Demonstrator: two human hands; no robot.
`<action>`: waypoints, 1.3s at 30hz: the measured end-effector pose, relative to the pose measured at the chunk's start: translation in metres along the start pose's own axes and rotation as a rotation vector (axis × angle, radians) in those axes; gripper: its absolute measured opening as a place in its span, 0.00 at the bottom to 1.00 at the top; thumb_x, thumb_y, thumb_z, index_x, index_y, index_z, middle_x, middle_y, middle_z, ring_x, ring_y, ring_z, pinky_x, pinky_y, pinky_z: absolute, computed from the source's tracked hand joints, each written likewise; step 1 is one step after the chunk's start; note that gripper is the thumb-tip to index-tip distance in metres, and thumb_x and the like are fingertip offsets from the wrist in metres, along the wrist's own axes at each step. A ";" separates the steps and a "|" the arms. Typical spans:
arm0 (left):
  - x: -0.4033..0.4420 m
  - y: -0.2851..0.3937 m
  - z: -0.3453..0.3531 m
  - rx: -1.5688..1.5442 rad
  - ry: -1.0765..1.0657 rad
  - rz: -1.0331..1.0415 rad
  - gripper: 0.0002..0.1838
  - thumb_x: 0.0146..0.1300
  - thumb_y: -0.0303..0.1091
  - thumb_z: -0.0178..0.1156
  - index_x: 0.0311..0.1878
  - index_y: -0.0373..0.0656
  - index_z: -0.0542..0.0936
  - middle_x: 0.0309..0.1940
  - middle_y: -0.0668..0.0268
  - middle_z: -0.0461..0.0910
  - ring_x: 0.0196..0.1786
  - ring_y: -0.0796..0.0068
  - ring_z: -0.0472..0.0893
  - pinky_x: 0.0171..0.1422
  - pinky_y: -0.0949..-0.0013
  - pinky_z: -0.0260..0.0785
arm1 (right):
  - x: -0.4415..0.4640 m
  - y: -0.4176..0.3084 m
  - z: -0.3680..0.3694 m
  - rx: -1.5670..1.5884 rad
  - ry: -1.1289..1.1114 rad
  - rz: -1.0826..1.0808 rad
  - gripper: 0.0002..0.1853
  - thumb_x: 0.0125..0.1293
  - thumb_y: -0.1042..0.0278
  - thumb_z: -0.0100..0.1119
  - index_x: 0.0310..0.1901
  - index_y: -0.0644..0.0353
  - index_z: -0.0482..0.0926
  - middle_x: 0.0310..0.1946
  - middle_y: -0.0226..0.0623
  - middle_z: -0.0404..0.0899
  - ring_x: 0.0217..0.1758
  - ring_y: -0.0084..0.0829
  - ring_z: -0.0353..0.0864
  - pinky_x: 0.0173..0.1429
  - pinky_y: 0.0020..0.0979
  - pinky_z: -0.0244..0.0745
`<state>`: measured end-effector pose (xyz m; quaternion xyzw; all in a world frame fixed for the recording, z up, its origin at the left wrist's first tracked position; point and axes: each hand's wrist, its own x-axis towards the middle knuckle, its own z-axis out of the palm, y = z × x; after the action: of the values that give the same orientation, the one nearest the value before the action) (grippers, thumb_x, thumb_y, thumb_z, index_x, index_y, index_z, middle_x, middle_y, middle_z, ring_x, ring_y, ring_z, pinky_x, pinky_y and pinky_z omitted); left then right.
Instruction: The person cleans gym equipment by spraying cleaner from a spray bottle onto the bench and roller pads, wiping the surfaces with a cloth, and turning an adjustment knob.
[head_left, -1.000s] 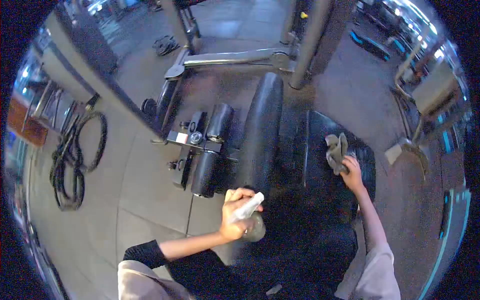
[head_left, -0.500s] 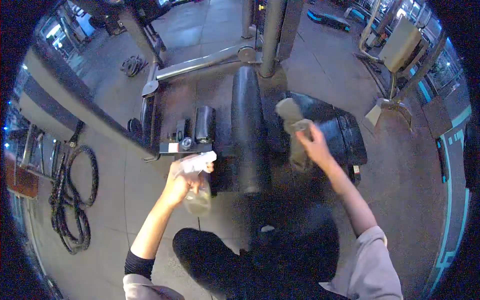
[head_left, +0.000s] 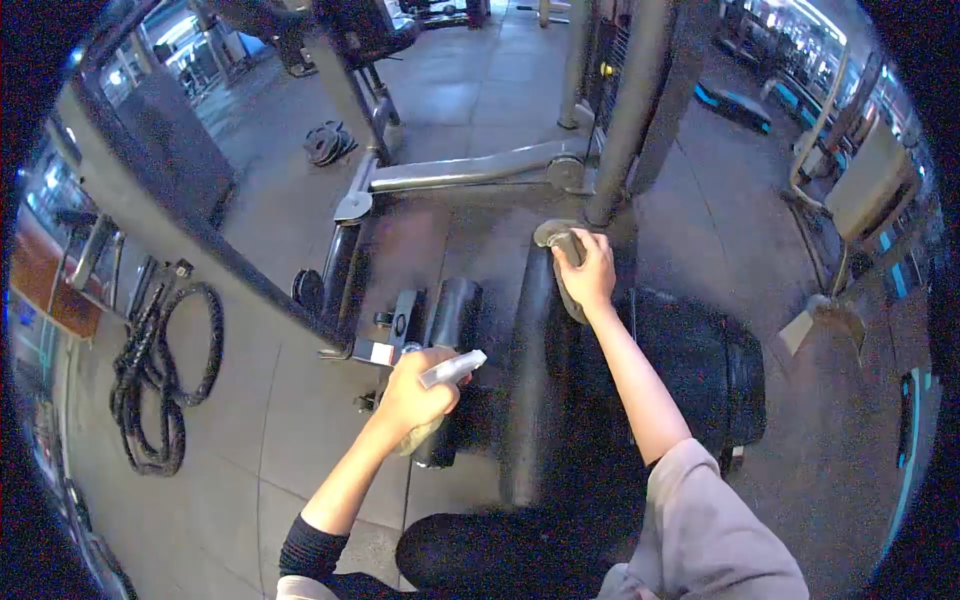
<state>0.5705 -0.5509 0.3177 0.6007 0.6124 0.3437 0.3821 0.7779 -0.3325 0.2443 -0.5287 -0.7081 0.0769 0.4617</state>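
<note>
"What have you got in the left hand?"
"My left hand (head_left: 412, 396) is curled closed round a spray bottle (head_left: 455, 369), its pale top poking out past the fingers. A short black roller (head_left: 457, 312) sits just beyond it."
"And the right?"
"My right hand (head_left: 592, 272) is partly closed, thumb and fingers gripping a grey cloth (head_left: 568, 290) against the far end of the long black pad (head_left: 532, 400). That pad runs from under the cloth back toward me, between my hands. I see a wide black cushion (head_left: 690, 365) to the right of that forearm."
</note>
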 end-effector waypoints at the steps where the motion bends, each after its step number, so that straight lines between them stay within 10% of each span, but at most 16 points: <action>1: 0.003 0.001 0.000 -0.051 -0.015 -0.027 0.24 0.34 0.25 0.48 0.40 0.35 0.80 0.26 0.63 0.80 0.22 0.78 0.77 0.24 0.75 0.68 | 0.008 0.001 0.005 -0.020 0.012 0.059 0.21 0.48 0.53 0.67 0.44 0.48 0.76 0.42 0.39 0.72 0.46 0.45 0.72 0.48 0.41 0.70; 15: 0.034 -0.029 0.002 -0.475 -0.229 -0.121 0.21 0.35 0.20 0.46 0.37 0.30 0.78 0.24 0.64 0.77 0.17 0.81 0.72 0.18 0.76 0.61 | 0.021 0.014 0.001 -0.130 -0.048 0.146 0.23 0.50 0.51 0.65 0.47 0.50 0.76 0.42 0.43 0.74 0.46 0.45 0.75 0.48 0.40 0.72; 22: 0.031 -0.022 -0.001 -0.155 -0.349 0.138 0.17 0.35 0.20 0.48 0.33 0.34 0.79 0.20 0.66 0.76 0.16 0.79 0.72 0.19 0.74 0.62 | -0.030 -0.006 -0.051 -0.078 -0.206 0.099 0.22 0.54 0.51 0.63 0.45 0.58 0.78 0.39 0.48 0.79 0.45 0.45 0.78 0.50 0.37 0.71; 27: -0.012 -0.017 -0.013 0.340 -0.132 0.455 0.12 0.37 0.29 0.52 0.27 0.39 0.79 0.24 0.50 0.77 0.30 0.49 0.78 0.35 0.57 0.69 | -0.079 -0.054 -0.129 0.237 -0.594 0.422 0.24 0.59 0.49 0.58 0.48 0.60 0.77 0.41 0.29 0.79 0.45 0.21 0.73 0.52 0.26 0.67; 33: -0.030 -0.045 -0.020 0.247 -0.189 0.397 0.10 0.37 0.31 0.53 0.24 0.40 0.80 0.23 0.49 0.78 0.32 0.48 0.79 0.39 0.55 0.70 | -0.181 -0.101 -0.182 0.322 -0.202 0.681 0.28 0.62 0.45 0.53 0.53 0.62 0.73 0.46 0.31 0.75 0.48 0.23 0.71 0.56 0.25 0.63; 35: -0.024 -0.048 -0.020 0.160 -0.483 0.253 0.10 0.38 0.30 0.51 0.25 0.39 0.79 0.15 0.59 0.76 0.21 0.64 0.78 0.29 0.65 0.67 | -0.209 -0.106 -0.196 0.358 0.003 0.825 0.28 0.63 0.44 0.51 0.53 0.62 0.73 0.47 0.31 0.74 0.48 0.25 0.71 0.56 0.25 0.62; 39: -0.006 -0.055 0.002 0.398 -0.087 0.355 0.11 0.45 0.36 0.54 0.31 0.52 0.83 0.19 0.63 0.79 0.28 0.63 0.80 0.40 0.59 0.70 | -0.250 -0.122 -0.202 0.248 0.102 0.685 0.28 0.65 0.44 0.48 0.52 0.62 0.72 0.46 0.31 0.74 0.50 0.23 0.69 0.56 0.25 0.61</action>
<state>0.5461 -0.5592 0.2684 0.7762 0.5360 0.2519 0.2163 0.8471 -0.6665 0.2873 -0.6784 -0.4514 0.2858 0.5043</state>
